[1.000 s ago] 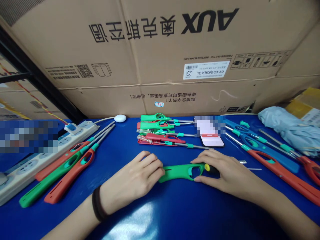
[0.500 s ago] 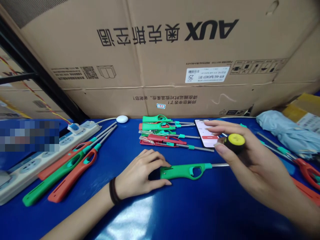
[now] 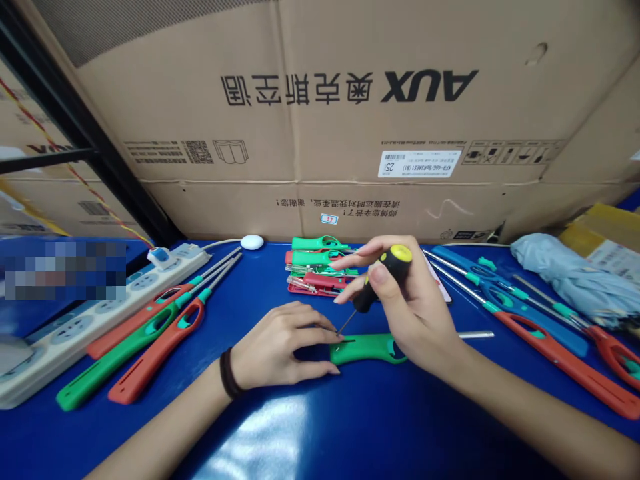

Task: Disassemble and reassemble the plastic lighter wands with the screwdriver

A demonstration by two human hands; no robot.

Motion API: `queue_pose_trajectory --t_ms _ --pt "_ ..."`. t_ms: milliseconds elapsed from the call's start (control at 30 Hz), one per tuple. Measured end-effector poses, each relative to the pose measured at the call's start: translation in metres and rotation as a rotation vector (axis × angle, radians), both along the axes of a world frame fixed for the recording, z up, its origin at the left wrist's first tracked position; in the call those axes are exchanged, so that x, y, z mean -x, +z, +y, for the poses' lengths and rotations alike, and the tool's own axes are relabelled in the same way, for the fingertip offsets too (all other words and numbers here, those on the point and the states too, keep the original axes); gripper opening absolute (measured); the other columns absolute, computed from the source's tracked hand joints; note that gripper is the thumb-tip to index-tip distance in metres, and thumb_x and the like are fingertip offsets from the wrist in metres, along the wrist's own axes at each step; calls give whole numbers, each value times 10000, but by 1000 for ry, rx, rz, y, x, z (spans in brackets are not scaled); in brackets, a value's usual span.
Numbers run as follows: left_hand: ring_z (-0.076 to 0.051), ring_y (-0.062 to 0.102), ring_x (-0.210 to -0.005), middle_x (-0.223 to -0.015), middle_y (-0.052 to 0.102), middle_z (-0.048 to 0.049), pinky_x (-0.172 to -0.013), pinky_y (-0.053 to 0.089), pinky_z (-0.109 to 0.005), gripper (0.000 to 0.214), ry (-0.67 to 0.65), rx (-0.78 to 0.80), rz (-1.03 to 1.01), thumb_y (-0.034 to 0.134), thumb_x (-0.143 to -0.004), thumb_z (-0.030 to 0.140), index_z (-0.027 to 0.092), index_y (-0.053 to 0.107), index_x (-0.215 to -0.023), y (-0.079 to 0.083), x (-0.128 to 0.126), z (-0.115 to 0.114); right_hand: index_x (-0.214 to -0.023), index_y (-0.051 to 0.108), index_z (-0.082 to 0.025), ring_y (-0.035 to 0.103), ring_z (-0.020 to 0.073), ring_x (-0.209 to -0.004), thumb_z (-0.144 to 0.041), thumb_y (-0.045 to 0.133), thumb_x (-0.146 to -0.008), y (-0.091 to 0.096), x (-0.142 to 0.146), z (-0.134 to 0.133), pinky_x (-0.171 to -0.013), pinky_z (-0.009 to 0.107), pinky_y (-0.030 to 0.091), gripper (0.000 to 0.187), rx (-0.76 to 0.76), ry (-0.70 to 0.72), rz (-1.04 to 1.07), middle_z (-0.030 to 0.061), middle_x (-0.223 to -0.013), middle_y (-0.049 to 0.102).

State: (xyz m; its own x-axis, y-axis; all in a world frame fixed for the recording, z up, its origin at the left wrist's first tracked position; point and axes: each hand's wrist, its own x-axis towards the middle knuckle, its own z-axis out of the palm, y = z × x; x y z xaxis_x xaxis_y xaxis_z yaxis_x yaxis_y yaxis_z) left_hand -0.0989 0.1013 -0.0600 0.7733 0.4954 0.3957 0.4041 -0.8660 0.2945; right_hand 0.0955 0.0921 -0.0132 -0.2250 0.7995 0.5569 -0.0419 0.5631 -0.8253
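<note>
A green gas lighter (image 3: 363, 349) lies flat on the blue table, its metal tube pointing right. My left hand (image 3: 280, 347) grips the butt of its handle between thumb and fingers. In my right hand (image 3: 410, 300) is a screwdriver with a black and yellow handle (image 3: 384, 275), held at a tilt. Its thin shaft reaches down to the butt end of the lighter, close to my left fingertips. Whether the tip sits in a screw is too small to tell. Part of the lighter's trigger guard and tube is hidden behind my right hand.
Opened green and red lighter pieces (image 3: 315, 259) lie at the back, near a phone (image 3: 444, 288) partly hidden by my right hand. Red and green lighters (image 3: 155, 350) rest beside a power strip (image 3: 75, 327) at left. More lighters (image 3: 565, 360) and a light-blue cloth bundle (image 3: 570, 267) are at right.
My right hand has moved left and brought the screwdriver down, its tip now at the green lighter's butt. My left hand keeps its hold. The view has shifted slightly.
</note>
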Motion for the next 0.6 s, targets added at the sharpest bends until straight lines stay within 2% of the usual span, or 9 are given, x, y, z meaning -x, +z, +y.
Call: queue_pose_trajectory --t_ms 133,333,467,600 --pt "-172 646 -815 -961 713 -27 -756 488 -304 236 -18 -42 -26 682 -798 374 220 697 -977 -2 -1 -1 -1023 445 -262 664 107 -635 -361 462 -949 -5 4 2 -624 281 524 125 -7 7 36 -5 -946 664" --pt "-183 624 -776 -878 704 -46 -721 483 -307 423 66 -81 -38 723 -713 493 175 686 -989 -11 1 3 -1033 446 -262 638 101 -606 -347 471 -943 -16 4 4 -601 284 518 126 -20 43 2 -14 -930 646" --pt "-173 584 -727 -802 677 -29 -685 465 -300 443 110 -111 -15 699 -695 564 197 703 -943 -16 0 5 -1043 438 -258 643 104 -627 -344 471 -943 -24 4 5 -588 273 507 136 1 33 -66 -8 -936 641" --pt "-176 567 -733 -806 672 -24 -678 456 -299 430 113 -121 5 682 -716 563 199 697 -946 -18 -2 4 -1040 439 -262 633 95 -621 -346 472 -943 -25 4 6 -590 266 499 132 -12 36 -71 -21 -919 613"
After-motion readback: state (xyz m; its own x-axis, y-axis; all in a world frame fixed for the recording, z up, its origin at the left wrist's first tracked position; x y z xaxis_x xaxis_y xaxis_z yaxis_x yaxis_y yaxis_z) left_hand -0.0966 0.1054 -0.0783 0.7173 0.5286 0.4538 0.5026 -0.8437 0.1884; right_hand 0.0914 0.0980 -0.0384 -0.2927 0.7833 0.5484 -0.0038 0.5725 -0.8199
